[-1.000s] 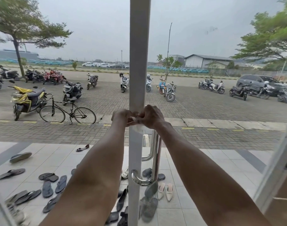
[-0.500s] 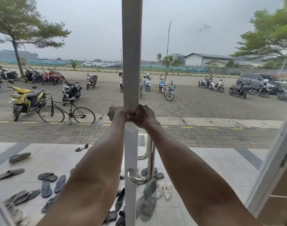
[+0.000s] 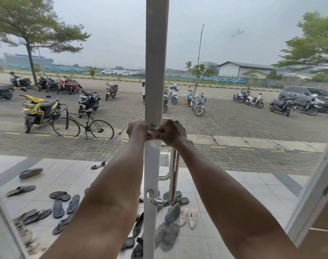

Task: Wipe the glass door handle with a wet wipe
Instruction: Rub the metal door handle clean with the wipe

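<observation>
A chrome D-shaped door handle (image 3: 173,176) runs down the white door frame (image 3: 155,53) of a glass door. Both arms reach forward to its top end. My left hand (image 3: 138,128) and my right hand (image 3: 171,132) meet there, fingers pinched on a pale wet wipe (image 3: 153,134) stretched between them against the frame. A translucent flap of the wipe hangs just below the hands. The upper curve of the handle shows above my right hand; the top mount is hidden by the hands.
A second white door frame (image 3: 312,193) slants at the right edge. Through the glass lie several sandals and shoes (image 3: 62,204) on pale tiles, then a bicycle (image 3: 83,126), parked scooters and a car on paving.
The view has shifted slightly, so the frame sits a little differently in the picture. Both hands stay together at the top of the handle, still gripping the wipe.
</observation>
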`<state>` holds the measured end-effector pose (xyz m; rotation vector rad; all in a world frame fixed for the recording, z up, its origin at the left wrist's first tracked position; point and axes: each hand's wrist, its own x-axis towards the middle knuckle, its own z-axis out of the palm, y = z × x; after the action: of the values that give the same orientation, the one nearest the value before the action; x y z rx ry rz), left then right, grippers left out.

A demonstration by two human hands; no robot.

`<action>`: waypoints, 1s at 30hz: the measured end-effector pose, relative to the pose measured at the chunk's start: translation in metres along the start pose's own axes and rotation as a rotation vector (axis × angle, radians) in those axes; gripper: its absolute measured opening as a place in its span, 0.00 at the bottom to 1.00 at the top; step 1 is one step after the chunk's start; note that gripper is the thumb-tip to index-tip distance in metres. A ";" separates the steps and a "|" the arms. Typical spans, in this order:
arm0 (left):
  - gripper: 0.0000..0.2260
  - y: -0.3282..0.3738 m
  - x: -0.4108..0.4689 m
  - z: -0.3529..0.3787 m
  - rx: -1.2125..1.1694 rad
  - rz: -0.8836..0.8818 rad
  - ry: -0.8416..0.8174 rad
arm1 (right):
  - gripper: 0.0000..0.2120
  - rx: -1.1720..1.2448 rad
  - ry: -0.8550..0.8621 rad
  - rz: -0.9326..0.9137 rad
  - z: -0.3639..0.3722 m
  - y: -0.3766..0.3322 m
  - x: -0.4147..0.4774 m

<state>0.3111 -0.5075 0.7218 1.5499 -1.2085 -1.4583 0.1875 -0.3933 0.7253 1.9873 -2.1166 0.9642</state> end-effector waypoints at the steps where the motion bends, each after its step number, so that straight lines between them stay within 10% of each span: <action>1: 0.27 -0.002 0.004 0.001 0.003 0.011 0.010 | 0.17 0.004 -0.008 0.000 -0.002 0.001 -0.001; 14: 0.28 -0.010 0.029 0.015 -0.032 0.176 0.346 | 0.15 -0.162 -0.034 -0.006 0.001 -0.024 0.002; 26: 0.15 -0.002 -0.045 0.010 -0.068 0.167 0.184 | 0.18 -0.099 0.070 -0.019 0.006 -0.018 -0.006; 30: 0.38 -0.010 -0.005 0.004 -0.146 0.154 0.089 | 0.16 -0.093 0.070 -0.014 0.004 -0.014 -0.008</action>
<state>0.3096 -0.4990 0.7140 1.3779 -1.1184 -1.3325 0.2030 -0.3874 0.7235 1.8945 -2.0679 0.9013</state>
